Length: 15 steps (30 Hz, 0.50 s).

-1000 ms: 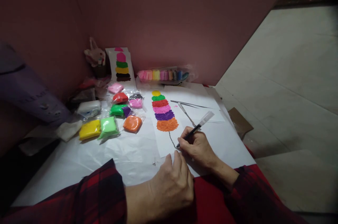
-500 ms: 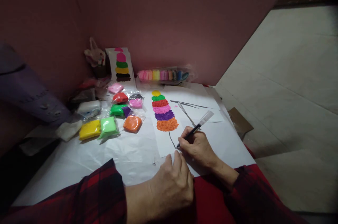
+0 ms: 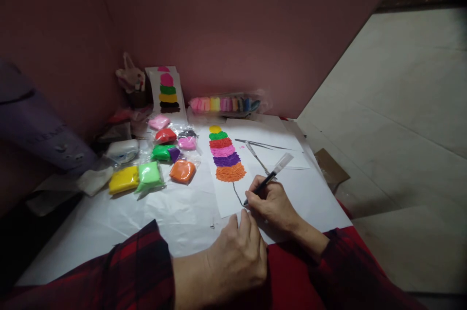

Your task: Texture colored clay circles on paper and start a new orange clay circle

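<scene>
My right hand (image 3: 273,204) is closed round a black pen (image 3: 269,178) with a clear cap end, its tip touching a black line at the lower part of a white paper strip (image 3: 228,198). The strip carries a stack of coloured clay bands (image 3: 223,153), from yellow at the top to orange at the bottom. My left hand (image 3: 233,256) rests on the near edge of the paper, fingers loosely curled down and pressing on it, with nothing visible in them.
Bagged clay lumps lie at the left: yellow (image 3: 124,179), light green (image 3: 149,175), orange (image 3: 183,170), red (image 3: 165,135), pink (image 3: 187,143). A tray of clay sticks (image 3: 224,103) and a sample picture (image 3: 168,90) lean against the wall. Metal tweezers (image 3: 257,157) lie on white sheets.
</scene>
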### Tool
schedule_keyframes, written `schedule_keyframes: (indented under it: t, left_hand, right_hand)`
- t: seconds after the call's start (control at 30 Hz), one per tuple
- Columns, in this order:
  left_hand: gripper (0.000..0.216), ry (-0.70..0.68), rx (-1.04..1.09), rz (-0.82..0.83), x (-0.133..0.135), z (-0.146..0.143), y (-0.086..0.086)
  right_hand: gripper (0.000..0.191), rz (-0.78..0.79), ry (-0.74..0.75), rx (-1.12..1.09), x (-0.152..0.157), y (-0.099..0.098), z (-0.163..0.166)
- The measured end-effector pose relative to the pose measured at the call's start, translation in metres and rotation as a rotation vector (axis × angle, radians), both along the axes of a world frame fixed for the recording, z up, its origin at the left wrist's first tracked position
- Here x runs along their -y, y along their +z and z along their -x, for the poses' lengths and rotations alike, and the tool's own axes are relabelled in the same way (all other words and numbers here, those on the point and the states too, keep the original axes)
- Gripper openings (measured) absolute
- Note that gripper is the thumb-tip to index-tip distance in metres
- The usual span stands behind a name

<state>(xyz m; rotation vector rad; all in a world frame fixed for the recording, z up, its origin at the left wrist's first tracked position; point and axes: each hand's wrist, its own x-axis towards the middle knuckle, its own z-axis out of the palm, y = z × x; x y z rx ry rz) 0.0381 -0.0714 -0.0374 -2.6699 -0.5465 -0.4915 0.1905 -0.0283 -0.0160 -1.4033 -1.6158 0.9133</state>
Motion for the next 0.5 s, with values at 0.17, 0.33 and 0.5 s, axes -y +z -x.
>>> schedule_keyframes:
  t: [0.17,0.33,0.5]
  left_hand:
    - [0.021,0.002,0.0,-0.007,0.0,-0.0001,-0.0009]
    - [0.02,0.001,0.001,-0.003,0.0002,-0.0004,-0.0004]
    - [0.02,0.003,0.005,-0.007,0.0,-0.0002,0.0004]
  right_hand:
    - [0.015,-0.004,-0.011,0.003,-0.0002,0.0014,0.0002]
    - [0.014,-0.005,-0.008,0.017,0.0002,0.0043,0.0012]
    - [0.014,0.005,-0.006,0.02,0.0005,0.005,0.0013]
